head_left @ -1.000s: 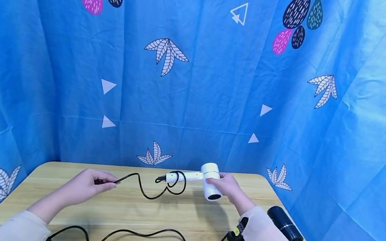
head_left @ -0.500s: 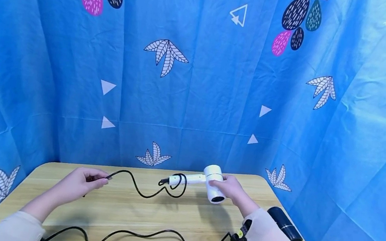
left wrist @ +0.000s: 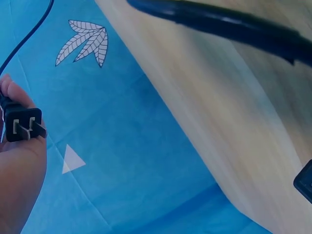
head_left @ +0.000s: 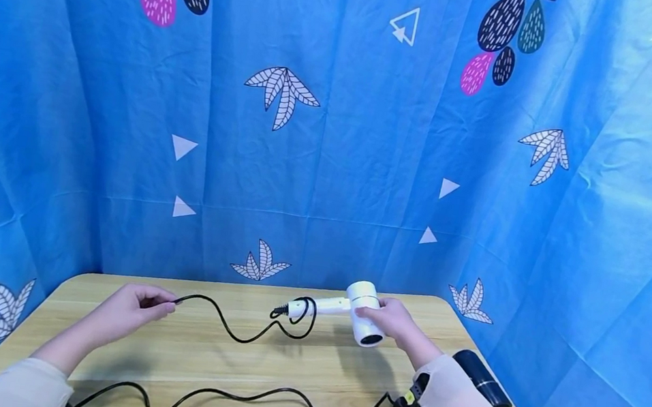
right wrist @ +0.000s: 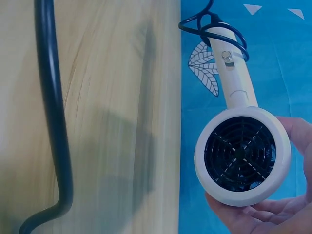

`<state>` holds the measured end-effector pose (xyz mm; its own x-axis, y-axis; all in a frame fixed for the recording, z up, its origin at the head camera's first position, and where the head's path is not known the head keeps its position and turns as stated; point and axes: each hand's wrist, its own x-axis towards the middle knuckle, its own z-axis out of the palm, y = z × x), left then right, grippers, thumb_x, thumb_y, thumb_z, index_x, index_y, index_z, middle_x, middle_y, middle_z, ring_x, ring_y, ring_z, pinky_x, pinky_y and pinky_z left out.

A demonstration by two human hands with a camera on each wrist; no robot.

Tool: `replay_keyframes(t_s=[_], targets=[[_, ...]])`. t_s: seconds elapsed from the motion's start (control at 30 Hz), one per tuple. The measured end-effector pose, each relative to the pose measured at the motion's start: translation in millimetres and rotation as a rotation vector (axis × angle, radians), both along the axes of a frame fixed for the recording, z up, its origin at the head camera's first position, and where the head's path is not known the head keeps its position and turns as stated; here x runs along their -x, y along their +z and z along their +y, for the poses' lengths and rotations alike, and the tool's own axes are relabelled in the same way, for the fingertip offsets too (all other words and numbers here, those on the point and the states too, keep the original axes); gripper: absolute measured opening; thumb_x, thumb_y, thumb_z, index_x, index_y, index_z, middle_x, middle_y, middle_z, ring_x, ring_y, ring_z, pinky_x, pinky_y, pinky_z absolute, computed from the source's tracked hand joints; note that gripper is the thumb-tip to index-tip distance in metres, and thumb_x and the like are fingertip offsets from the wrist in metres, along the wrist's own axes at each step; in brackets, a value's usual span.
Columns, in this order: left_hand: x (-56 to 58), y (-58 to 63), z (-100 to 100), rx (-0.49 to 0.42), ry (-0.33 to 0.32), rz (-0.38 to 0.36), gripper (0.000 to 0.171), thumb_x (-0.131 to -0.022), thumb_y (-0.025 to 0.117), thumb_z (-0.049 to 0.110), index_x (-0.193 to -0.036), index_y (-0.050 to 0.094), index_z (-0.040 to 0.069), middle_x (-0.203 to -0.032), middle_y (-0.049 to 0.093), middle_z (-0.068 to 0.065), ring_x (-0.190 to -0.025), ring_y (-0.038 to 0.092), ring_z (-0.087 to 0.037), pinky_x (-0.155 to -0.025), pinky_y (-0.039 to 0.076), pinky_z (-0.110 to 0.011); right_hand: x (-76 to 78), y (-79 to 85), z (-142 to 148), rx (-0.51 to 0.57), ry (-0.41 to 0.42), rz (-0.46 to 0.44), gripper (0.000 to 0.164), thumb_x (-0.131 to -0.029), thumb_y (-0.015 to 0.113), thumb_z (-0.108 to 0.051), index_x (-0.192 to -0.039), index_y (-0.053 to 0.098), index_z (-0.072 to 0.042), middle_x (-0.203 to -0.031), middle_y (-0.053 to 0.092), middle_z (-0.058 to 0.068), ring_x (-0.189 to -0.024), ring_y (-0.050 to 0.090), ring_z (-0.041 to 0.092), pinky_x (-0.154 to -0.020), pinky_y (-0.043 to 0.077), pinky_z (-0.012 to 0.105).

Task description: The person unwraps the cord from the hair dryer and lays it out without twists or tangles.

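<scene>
A white hair dryer (head_left: pixel 362 311) is held above the table by my right hand (head_left: pixel 395 323), which grips the round barrel. In the right wrist view the dark grille of the hair dryer (right wrist: pixel 240 153) faces the camera, and fingers of the right hand (right wrist: pixel 273 214) curl around its rim. The black cord (head_left: pixel 240 339) loops around the handle's end and runs left to my left hand (head_left: pixel 128 315). That hand pinches the cord's end. In the left wrist view the two-pin plug (left wrist: pixel 23 125) sticks out from the left hand (left wrist: pixel 22 165).
A black cylinder (head_left: pixel 482 381) lies at the right edge of the wooden table (head_left: pixel 206 360). Another black cable (head_left: pixel 239 396) runs across the front between the two wrist cameras. Blue patterned curtains (head_left: pixel 319 161) surround the table's back and sides.
My left hand has moved left and slightly down with the plug end. The hair dryer and my right hand have shifted a little to the right and down.
</scene>
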<state>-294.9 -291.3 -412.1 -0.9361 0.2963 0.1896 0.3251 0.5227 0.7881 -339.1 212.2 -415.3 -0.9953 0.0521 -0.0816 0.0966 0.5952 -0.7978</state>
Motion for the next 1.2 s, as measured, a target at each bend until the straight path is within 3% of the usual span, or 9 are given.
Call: replay_keyframes(t_s=[0.57,1.2], targets=[[6.7,-16.0,-3,0.067,0.006,0.029,0.017,-0.092,0.073,0.014,-0.104,0.073,0.003,-0.09,0.069,-0.005,-0.081,0.061,-0.01,-0.07,0.053,-0.026,-0.8,-6.7,6,0.01,0.009,-0.011,0.057,-0.085,0.078,-0.033,-0.117,0.06,0.009,-0.097,0.068,0.015,-0.081,0.066,0.024,-0.07,0.057,0.036],[10.9,-29.1,-9,0.119,-0.073,0.011,0.01,-0.092,0.072,0.014,-0.099,0.072,0.006,-0.089,0.066,-0.003,-0.081,0.058,-0.007,-0.069,0.052,-0.026,-3.7,-13.2,12,0.041,0.022,-0.005,0.048,-0.083,0.079,-0.028,-0.111,0.064,0.009,-0.09,0.069,0.013,-0.077,0.067,0.023,-0.067,0.057,0.036]])
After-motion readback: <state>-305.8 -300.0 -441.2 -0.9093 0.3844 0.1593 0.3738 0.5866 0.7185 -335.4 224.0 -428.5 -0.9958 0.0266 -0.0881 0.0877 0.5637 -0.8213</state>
